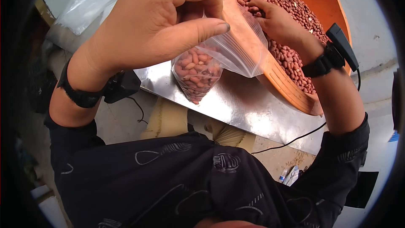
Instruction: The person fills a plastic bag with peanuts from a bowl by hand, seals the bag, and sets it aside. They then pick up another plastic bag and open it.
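Note:
My left hand (168,21) is raised at the upper left, thumb and fingers closed in a pinch on the rim of a clear zip-lock bag (242,57). Reddish-brown peanuts (196,69) fill the bag's lower part, which hangs over the metal tabletop. The open upper part of the bag spreads right, across the rim of a large orange basin (287,82) heaped with peanuts. Inside the basin, my right hand (282,23) has its fingers curled around some peanuts, close to the bag's mouth. Its fingertips are partly hidden among them.
The shiny metal table (244,101) carries the basin. A crumpled clear plastic sheet (90,6) lies at the upper left. A black cable (291,142) runs from below the table edge toward my right arm. A small bottle (283,175) lies on the floor.

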A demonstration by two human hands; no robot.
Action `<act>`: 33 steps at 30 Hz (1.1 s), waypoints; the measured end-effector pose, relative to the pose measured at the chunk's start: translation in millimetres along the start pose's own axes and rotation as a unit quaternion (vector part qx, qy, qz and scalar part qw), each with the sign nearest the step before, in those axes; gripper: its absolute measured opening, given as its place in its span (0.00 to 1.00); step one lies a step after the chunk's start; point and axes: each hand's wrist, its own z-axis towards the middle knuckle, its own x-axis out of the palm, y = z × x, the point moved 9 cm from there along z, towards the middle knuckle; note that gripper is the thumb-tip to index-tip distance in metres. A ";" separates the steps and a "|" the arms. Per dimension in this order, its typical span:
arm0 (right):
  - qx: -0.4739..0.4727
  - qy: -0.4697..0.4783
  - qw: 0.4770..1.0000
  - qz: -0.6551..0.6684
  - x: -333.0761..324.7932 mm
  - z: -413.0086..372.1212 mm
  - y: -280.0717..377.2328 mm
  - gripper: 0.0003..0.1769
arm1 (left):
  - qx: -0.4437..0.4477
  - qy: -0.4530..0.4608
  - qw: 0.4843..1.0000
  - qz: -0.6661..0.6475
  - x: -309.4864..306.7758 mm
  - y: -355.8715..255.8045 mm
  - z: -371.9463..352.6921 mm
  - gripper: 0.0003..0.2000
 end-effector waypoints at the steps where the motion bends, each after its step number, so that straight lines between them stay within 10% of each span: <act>1: 0.006 -0.009 0.999 -0.032 -7.2 5.4 -0.9 0.16 | 0.008 0.001 1.000 0.000 -1.8 -2.6 0.0 0.07; 12: 0.023 -0.005 0.991 0.131 -54.4 -11.9 53.1 0.04 | 0.040 0.056 0.997 0.019 -2.8 -2.7 -5.5 0.08; 24: -0.052 0.232 0.966 0.099 19.2 -15.3 152.7 0.10 | 0.049 0.023 0.998 -0.016 -13.8 -1.0 2.0 0.03; 33: 0.096 0.147 0.969 0.173 -15.9 -39.0 144.1 0.12 | 0.060 0.010 0.998 0.017 -16.4 -4.7 -3.4 0.03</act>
